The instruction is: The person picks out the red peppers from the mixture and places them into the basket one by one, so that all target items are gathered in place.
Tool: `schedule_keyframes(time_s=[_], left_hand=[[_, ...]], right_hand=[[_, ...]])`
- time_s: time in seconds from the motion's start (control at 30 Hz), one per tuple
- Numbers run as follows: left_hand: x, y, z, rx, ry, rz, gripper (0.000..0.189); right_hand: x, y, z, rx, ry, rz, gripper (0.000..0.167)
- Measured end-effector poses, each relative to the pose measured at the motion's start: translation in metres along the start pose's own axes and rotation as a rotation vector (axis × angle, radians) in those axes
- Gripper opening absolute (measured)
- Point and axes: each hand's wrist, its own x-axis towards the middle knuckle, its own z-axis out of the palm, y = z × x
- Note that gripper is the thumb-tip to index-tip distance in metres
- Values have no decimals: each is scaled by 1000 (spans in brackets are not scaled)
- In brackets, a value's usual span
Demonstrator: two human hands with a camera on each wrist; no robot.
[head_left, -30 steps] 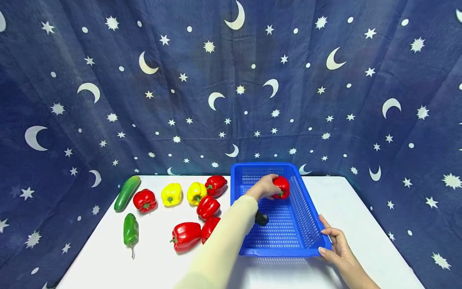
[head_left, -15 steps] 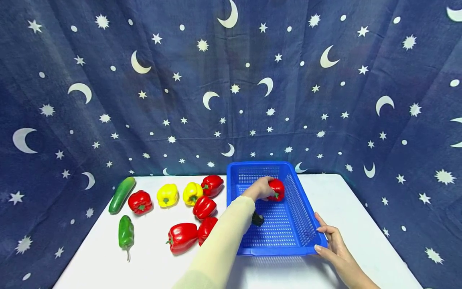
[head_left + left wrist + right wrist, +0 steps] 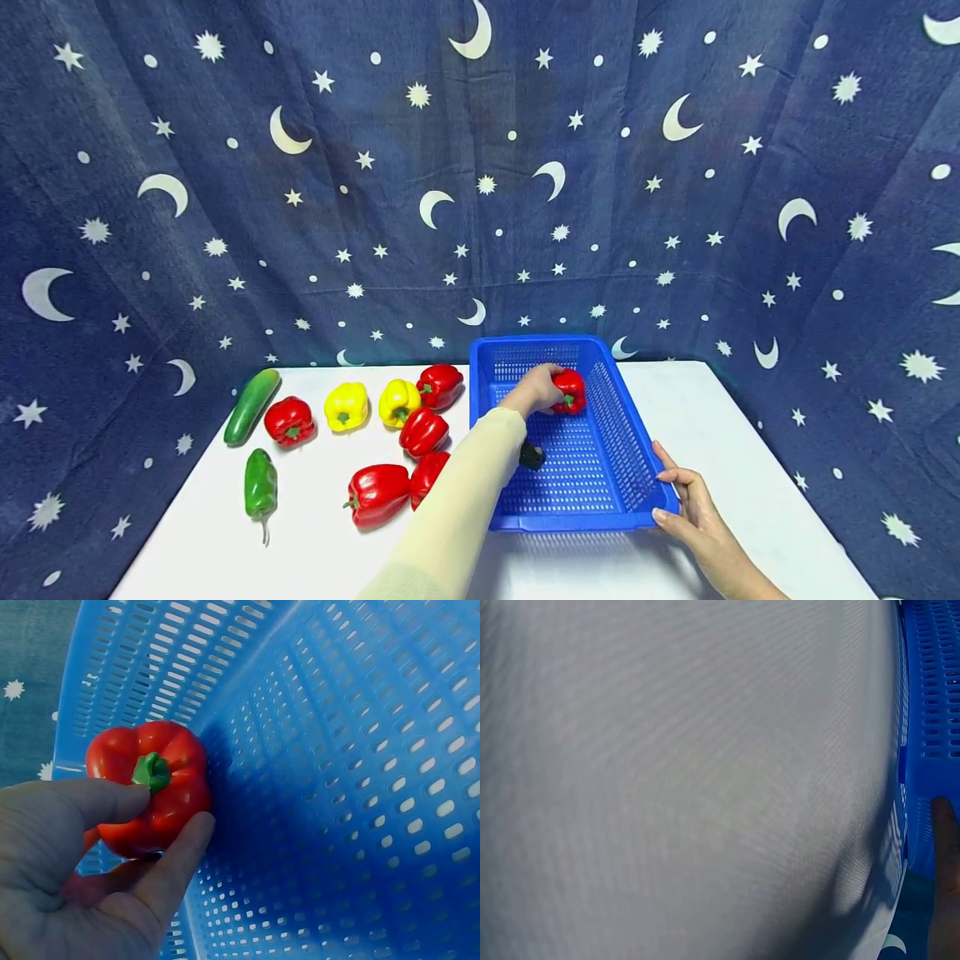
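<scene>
Inside the blue basket [image 3: 582, 522], my left hand [image 3: 536, 388] reaches toward the far part and holds a red bell pepper [image 3: 572, 392]. In the left wrist view, thumb and fingers grip this pepper [image 3: 184, 754] around its green stem, close to the basket's perforated wall. My right hand [image 3: 701, 521] grips the basket's near right corner, thumb on the rim and fingers along the outer side. Only one finger [image 3: 946, 859] of that hand shows in the right wrist view, against the blue plastic.
Left of the basket lie several red bell peppers [image 3: 378, 495], two yellow bell peppers [image 3: 347, 407], a cucumber [image 3: 252, 407] and a green chili pepper [image 3: 260, 483]. A small black object [image 3: 532, 456] shows beside the left sleeve. A starry blue curtain [image 3: 480, 183] backs the white table [image 3: 315, 550].
The head view has shifted slightly, moving the scene left. Within the basket, the held pepper has moved a little left with my left hand. The right hand keeps its grip.
</scene>
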Motion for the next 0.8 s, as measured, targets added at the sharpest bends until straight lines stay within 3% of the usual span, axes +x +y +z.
schedule_keyframes(time_s=[0.1,0.33,0.57,0.8], left_hand=[[2,-1,2,-4,11,7,62],[-1,-1,5,120,-14,75,64],[0,-1,6,114,-25,47,65],[-1,0,5,164,-21,78,68]], right_hand=[[0,1,0,24,-5,-20,38],[-1,2,1,23,-5,-26,38],[-1,3,1,6,-2,-25,38],[-1,1,1,17,1,-30,38]])
